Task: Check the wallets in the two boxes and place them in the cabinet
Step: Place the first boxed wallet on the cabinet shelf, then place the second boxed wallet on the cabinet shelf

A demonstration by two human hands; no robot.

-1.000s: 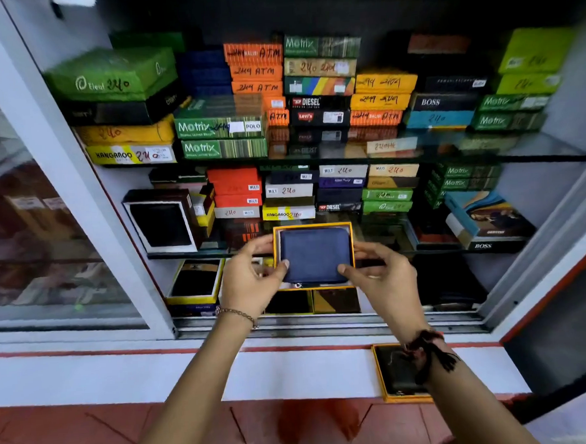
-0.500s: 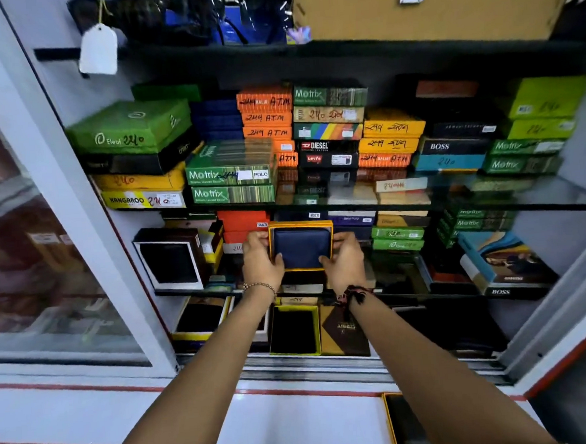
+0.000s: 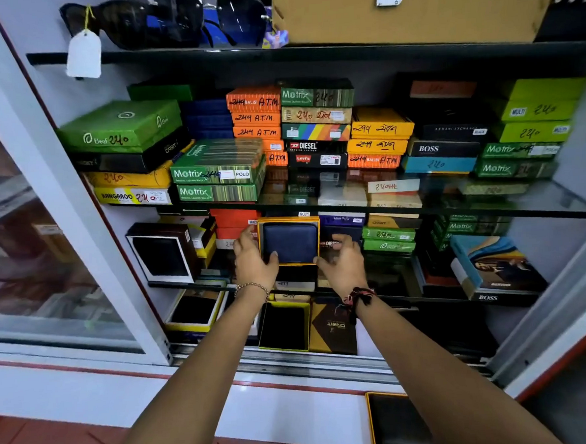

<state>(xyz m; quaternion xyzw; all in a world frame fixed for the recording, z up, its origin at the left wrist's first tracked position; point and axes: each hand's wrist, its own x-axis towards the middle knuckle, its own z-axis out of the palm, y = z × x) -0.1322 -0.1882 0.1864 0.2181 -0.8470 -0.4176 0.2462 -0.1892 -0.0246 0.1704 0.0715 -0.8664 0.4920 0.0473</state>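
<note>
An orange-rimmed open box holding a navy wallet [image 3: 290, 242] stands upright on the cabinet's middle shelf [image 3: 406, 299], in front of stacked boxes. My left hand [image 3: 252, 260] grips its left edge, thumb on the wallet's front. My right hand [image 3: 342, 261] is beside the box's lower right corner with fingers apart; only the thumb tip touches it. A second orange-rimmed box with a black wallet [image 3: 398, 424] lies on the white ledge at the bottom right.
Stacks of coloured wallet boxes [image 3: 317, 131] fill the glass shelf above. An upright display box [image 3: 163, 255] stands to the left, a BOSS box [image 3: 493, 271] to the right. Below are a yellow open box [image 3: 284, 325] and a brown box [image 3: 332, 325]. The sliding glass door [image 3: 29, 245] is at left.
Both hands carried the navy wallet box from in front of the cabinet up and into the middle shelf. My right hand's fingers have come off its right edge.
</note>
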